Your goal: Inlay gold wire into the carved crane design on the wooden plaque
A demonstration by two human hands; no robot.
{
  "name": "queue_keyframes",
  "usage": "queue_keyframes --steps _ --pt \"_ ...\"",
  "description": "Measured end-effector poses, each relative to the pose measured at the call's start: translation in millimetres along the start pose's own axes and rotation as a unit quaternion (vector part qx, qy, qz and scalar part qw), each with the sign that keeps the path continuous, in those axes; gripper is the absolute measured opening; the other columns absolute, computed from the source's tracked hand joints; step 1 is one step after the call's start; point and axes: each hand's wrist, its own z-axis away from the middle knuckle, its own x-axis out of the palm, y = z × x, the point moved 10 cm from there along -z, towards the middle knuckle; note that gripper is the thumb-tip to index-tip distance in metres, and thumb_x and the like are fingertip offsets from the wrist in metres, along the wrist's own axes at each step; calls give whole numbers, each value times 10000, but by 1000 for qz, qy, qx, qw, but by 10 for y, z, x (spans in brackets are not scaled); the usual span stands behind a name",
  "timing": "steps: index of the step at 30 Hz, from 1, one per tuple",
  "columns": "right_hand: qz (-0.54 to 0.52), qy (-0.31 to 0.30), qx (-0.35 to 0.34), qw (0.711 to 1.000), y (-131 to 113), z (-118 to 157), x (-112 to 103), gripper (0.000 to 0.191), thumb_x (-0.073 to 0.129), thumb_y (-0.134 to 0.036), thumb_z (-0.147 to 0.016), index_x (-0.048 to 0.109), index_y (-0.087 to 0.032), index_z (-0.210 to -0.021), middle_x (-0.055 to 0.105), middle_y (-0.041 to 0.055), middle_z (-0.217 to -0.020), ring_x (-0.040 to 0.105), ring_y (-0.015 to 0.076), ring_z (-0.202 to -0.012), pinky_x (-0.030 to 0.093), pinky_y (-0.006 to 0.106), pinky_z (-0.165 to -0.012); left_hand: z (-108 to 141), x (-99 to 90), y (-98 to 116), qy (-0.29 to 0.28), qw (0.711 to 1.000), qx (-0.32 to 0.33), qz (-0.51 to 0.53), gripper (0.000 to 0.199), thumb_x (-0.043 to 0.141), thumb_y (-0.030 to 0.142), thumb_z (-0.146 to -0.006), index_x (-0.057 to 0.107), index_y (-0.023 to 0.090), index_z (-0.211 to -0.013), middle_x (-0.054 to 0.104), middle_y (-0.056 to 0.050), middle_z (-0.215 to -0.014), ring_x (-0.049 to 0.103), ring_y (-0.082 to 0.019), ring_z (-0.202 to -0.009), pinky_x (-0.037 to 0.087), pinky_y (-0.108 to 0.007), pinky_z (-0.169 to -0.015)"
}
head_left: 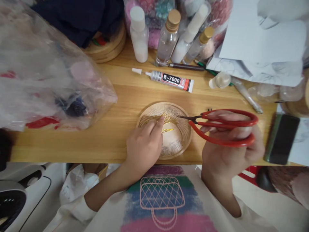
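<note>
A round, shallow wooden plate [188, 137] with drawn line patterns lies near the table's front edge. Gold wire [166, 118] in a looped, netlike shape runs across its upper part, and a small gold leaf-like piece [168, 130] shows below. My left hand [145, 145] rests over the plate's left side, its fingers bent and pressed together on the gold wire; the fingertips partly hide it. On the right, my right hand [231, 148] holds red-handled scissors [227, 141]. Their dark, narrow tips point left over the plate's upper right, close to the wire.
Behind the plate lies a B-7000 glue tube [171, 80] with its white cap [136, 70] toward the left. Several bottles [168, 38] stand at the back. A plastic bag [55, 74] fills the left; papers [260, 45] and a phone [282, 138] are at right.
</note>
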Motion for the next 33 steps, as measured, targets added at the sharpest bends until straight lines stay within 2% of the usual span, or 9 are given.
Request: queue_keyframes --steps 8,15,22,28,33 --pt "13 -1 3 1000 10 37 23 222 648 -443 -909 723 -241 -855 662 21 -821 671 182 -725 551 322 -578 -5 15 0 -9 1000 0 -7 294 438 107 -962 619 117 -1194 753 -62 -925 684 -161 -693 504 -279 -577" --pt "9 -11 6 1000 11 58 60 250 654 -456 -900 720 -217 -868 677 23 -824 667 186 -733 549 360 -634 -3 29 -3 -15 1000 -1 -3 292 435 111 -975 611 121 -1207 738 -61 -900 674 -154 -689 512 -275 -579" --pt "1 -10 5 1000 11 66 89 239 661 -450 -899 721 -223 -853 657 25 -813 667 188 -765 554 345 -652 -4 22 7 -12 1000 5 -9 304 433 89 -962 608 101 -1210 733 -66 -879 682 -167 -690 523 -285 -574" --pt "10 -15 0 1000 9 67 97 224 640 -438 -912 715 -234 -857 654 26 -823 669 196 -764 563 360 -651 -1 30 -2 -21 1000 0 -20 296 435 104 -966 608 131 -1205 729 -52 -864 680 -151 -710 528 -262 -603" --pt "7 -4 -13 1000 10 71 80 248 650 -450 -898 708 -212 -853 671 17 -817 676 175 -746 557 325 -603 1 29 -1 -18 1000 3 -8 289 442 98 -964 608 112 -1200 732 -65 -889 681 -164 -696 522 -279 -586"
